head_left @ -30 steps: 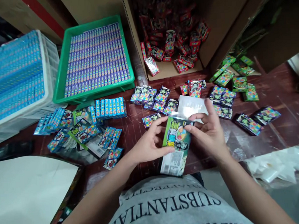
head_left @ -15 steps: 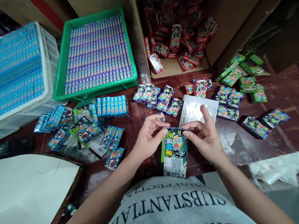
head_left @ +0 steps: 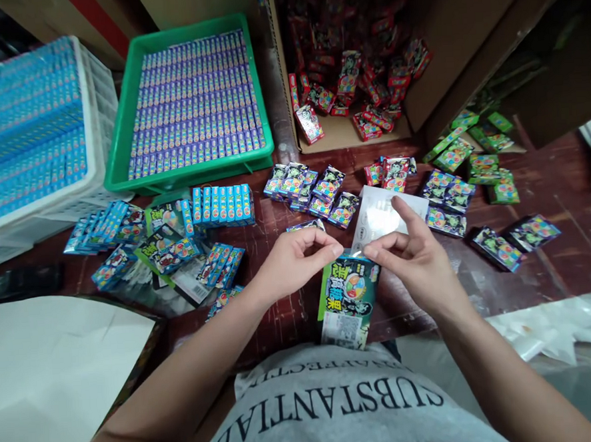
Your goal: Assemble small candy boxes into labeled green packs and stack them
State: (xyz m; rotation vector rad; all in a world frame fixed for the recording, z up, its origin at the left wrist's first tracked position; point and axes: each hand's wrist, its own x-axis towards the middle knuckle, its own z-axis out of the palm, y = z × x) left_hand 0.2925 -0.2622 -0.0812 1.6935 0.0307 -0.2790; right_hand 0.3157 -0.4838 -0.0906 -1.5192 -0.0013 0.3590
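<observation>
A black and green candy pouch (head_left: 347,296) with large printed characters hangs by its top edge in front of my shirt. My left hand (head_left: 301,262) pinches the top edge's left part between thumb and forefinger. At the right part, my right hand (head_left: 412,267) pinches it likewise, with its forefinger raised. A thin shiny strip shows at the pouch's top between the fingertips. Just behind my right hand lies a whitish, glossy flat pouch (head_left: 380,212), partly covered. Small purple candy boxes (head_left: 327,182) lie beyond my left hand.
At the back stand a green tray (head_left: 193,177) of purple boxes, a white crate (head_left: 98,99) of blue boxes, and a carton (head_left: 447,78) with loose red boxes. Blue boxes (head_left: 222,205) and pouches lie left; green boxes (head_left: 485,166) and more purple ones (head_left: 447,198) lie right.
My left hand's fingers have slid right along the pouch's top edge, closer to my right fingertips. A shiny strip now shows at the top. The pouch has shifted slightly.
</observation>
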